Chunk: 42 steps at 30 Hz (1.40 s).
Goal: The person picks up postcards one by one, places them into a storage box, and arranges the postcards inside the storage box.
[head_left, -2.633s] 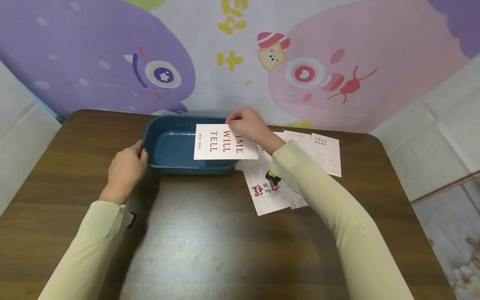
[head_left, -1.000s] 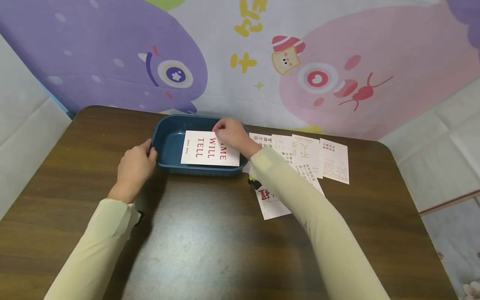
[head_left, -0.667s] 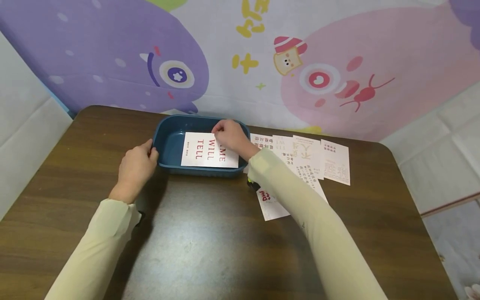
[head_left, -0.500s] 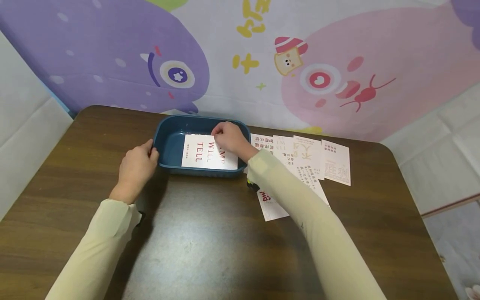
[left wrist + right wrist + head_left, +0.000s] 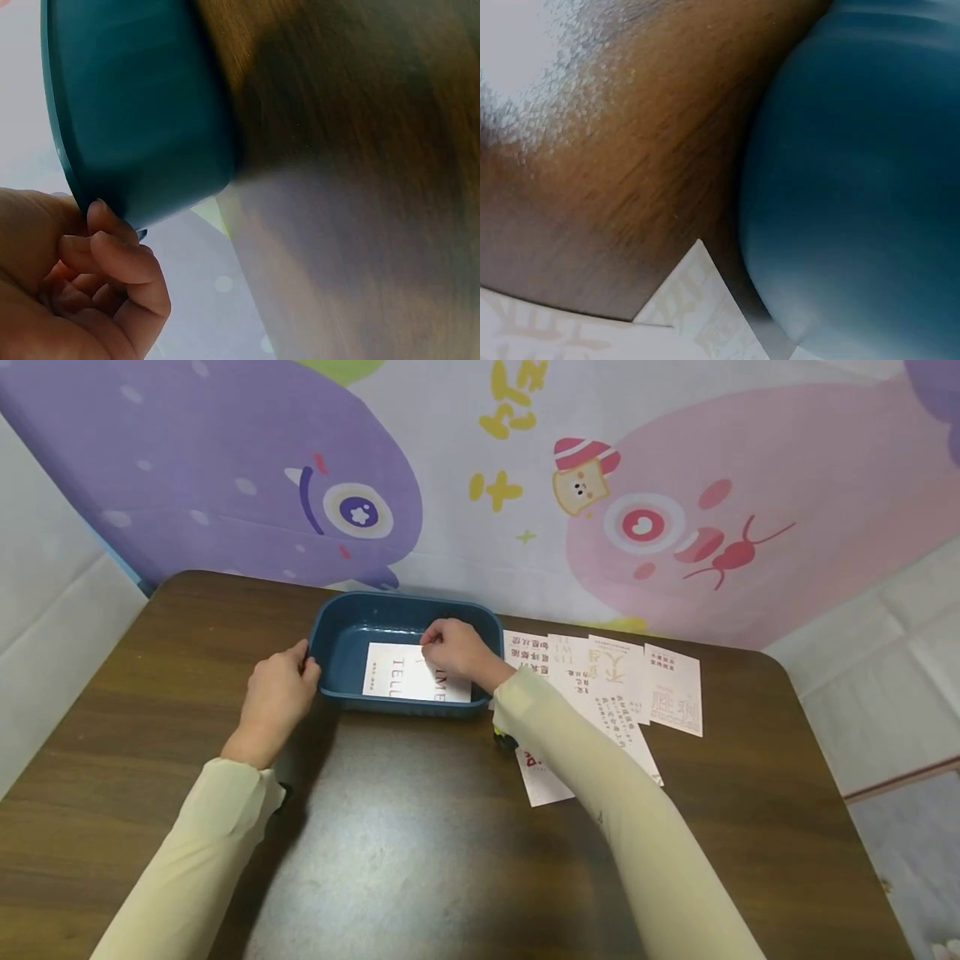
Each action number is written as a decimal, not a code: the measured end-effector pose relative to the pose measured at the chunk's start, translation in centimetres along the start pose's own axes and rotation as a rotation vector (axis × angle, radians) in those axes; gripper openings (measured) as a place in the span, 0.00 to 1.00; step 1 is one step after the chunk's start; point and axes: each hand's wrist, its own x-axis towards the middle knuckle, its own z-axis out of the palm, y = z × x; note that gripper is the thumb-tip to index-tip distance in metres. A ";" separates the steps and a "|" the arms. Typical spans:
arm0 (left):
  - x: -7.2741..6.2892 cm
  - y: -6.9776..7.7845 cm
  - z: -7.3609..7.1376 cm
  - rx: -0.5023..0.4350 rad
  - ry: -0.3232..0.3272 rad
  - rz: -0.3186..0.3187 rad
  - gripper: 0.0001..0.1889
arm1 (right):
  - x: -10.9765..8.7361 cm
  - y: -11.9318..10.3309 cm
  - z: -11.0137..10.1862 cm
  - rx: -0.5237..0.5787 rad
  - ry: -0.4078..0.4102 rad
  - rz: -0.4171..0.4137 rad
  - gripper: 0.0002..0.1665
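A dark blue rectangular plastic basin (image 5: 341, 662) sits near the table's back edge. My left hand (image 5: 276, 700) grips the rim at its left end; in the left wrist view the fingers (image 5: 124, 259) curl at the basin's corner. Inside the basin, my right hand (image 5: 463, 652) pinches the upper edge of a white card (image 5: 393, 656) with red capital letters, "TELL" readable. The card lies low within the walls, its right part covered by the hand. The right wrist view shows only the basin's outer wall (image 5: 855, 180) and corners of paper cards.
Several overlapping printed cards (image 5: 615, 672) lie on the brown wooden table (image 5: 390, 818) right of the basin, partly under my right forearm. A cartoon-printed cloth (image 5: 465, 543) hangs right behind the table.
My right hand has carried the card left and down, from above the basin's right side to inside it. My left hand has kept its grip on the rim. The head view has shifted slightly.
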 end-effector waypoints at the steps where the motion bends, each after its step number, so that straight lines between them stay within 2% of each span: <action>1: 0.0 0.0 0.0 0.001 0.003 0.000 0.25 | 0.0 0.1 0.0 -0.006 -0.008 0.001 0.11; 10: 0.1 0.1 0.1 -0.001 0.010 -0.006 0.25 | 0.4 0.5 0.2 -0.075 -0.086 -0.019 0.18; 14: 0.1 0.2 0.1 -0.004 0.016 0.001 0.25 | 0.4 0.5 0.2 -0.091 -0.111 -0.027 0.17; 21: 0.1 0.1 0.2 -0.005 0.048 0.023 0.24 | 0.5 0.6 0.2 -0.140 -0.094 -0.062 0.16; 33: 0.0 0.3 0.1 -0.003 0.028 -0.007 0.25 | 0.5 0.5 0.1 -0.197 -0.081 -0.071 0.16; 42: 0.0 0.2 0.2 -0.004 0.011 -0.021 0.25 | 0.4 0.6 0.3 -0.176 -0.076 -0.082 0.13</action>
